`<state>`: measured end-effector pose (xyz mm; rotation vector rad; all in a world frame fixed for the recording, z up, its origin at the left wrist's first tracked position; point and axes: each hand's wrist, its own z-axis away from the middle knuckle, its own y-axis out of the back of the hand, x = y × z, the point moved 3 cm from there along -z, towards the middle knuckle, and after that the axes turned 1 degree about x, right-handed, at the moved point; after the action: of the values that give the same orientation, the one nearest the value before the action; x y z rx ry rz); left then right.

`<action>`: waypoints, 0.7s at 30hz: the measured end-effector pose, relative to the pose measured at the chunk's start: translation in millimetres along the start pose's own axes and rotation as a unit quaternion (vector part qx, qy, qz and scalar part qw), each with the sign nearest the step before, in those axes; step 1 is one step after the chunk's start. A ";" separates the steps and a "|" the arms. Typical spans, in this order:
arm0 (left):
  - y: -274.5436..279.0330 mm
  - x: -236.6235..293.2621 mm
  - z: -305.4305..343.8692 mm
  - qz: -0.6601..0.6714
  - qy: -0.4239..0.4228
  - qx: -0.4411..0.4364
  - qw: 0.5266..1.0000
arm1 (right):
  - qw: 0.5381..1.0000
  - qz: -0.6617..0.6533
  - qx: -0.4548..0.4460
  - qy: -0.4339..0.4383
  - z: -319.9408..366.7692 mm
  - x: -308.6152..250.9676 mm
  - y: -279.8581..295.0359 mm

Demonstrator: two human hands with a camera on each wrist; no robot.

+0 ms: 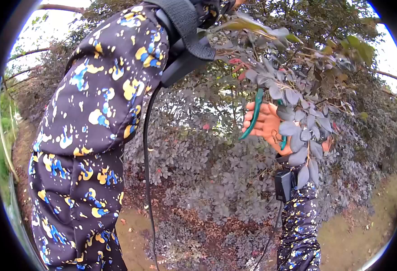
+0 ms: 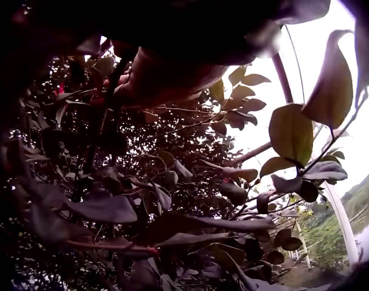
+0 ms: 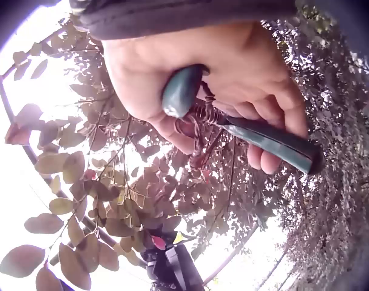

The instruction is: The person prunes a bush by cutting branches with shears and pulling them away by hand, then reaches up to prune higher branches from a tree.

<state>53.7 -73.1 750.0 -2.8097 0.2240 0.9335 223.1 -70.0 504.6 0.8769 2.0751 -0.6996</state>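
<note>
In my right hand point(image 3: 215, 73) I hold pruning shears point(image 3: 269, 142) with green handles spread wide. One handle lies across the fingers; the other sits against the palm, with a coil of wire between them. Leaves hide the blades. Seen from the head, the right hand point(image 1: 267, 124) is palm up among purple-leaved twigs point(image 1: 304, 131). My left arm reaches up, and only a sliver of the left hand point(image 1: 238, 3) shows at the top edge. The left wrist view has the left hand point(image 2: 172, 79) in shadow, its fingers at a dark branch point(image 2: 115, 79) and seemingly gripping it.
A dense purple-leaved shrub point(image 1: 185, 149) fills the space ahead, with bare ground point(image 1: 356, 235) at lower right. Leafy twigs point(image 2: 293, 145) stand close to the left wrist. A black cable point(image 1: 148, 171) hangs from the left forearm, another from the right wrist.
</note>
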 end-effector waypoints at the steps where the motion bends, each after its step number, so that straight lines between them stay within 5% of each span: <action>1: 1.6 -1.7 4.2 0.043 0.021 0.010 0.999 | 0.993 0.105 0.053 0.009 -1.9 2.2 -3.0; 4: 14.9 -5.3 30.2 0.021 0.001 -0.004 1.000 | 0.996 0.074 0.049 -0.020 -8.0 7.7 -13.9; 5: 16.1 -9.5 43.1 0.059 -0.031 0.055 0.996 | 0.999 0.032 0.021 0.037 -10.8 20.6 -9.2; 7: 25.7 -15.8 68.2 0.137 -0.098 0.169 0.971 | 0.986 0.096 0.113 0.071 -13.9 27.9 -16.9; 8: 31.9 -15.2 78.1 0.144 -0.070 0.120 0.980 | 0.995 -0.050 0.086 0.024 -9.2 23.8 -39.9; 9: 35.3 -16.3 88.4 0.150 -0.042 0.070 0.985 | 0.995 -0.063 0.070 0.021 -9.1 29.4 -44.4; 11: 36.3 -20.3 114.8 0.139 -0.063 0.194 0.969 | 0.997 -0.050 0.056 0.021 -5.7 41.8 -49.7; 12: 34.0 -16.9 130.2 0.011 -0.064 0.170 0.983 | 0.997 -0.047 0.054 0.019 -4.3 48.0 -45.6; 13: 29.3 -28.1 132.3 0.409 0.092 0.078 0.905 | 0.998 -0.044 0.052 0.016 -1.2 53.9 -46.1; 15: 44.9 -21.0 143.7 0.139 -0.009 0.125 0.982 | 0.998 -0.040 0.047 0.013 2.1 67.7 -42.8; 16: 43.0 -23.8 147.4 0.147 0.004 0.109 0.983 | 0.998 -0.038 0.046 0.010 4.5 72.8 -42.7; 17: 41.1 -27.6 150.0 0.173 0.038 -0.046 0.983 | 0.998 -0.033 0.046 0.008 4.4 76.7 -42.1; 19: 31.7 -33.0 158.1 0.337 0.063 0.009 0.939 | 0.998 -0.030 0.047 0.002 4.0 82.3 -38.6; 21: 41.4 -30.6 158.2 0.319 0.045 0.034 0.946 | 0.999 -0.025 0.047 0.001 3.3 86.1 -37.1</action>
<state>-70.0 -77.6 638.9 -2.7455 1.2057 0.8694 155.3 -64.9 439.9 0.8794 2.0861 -0.8296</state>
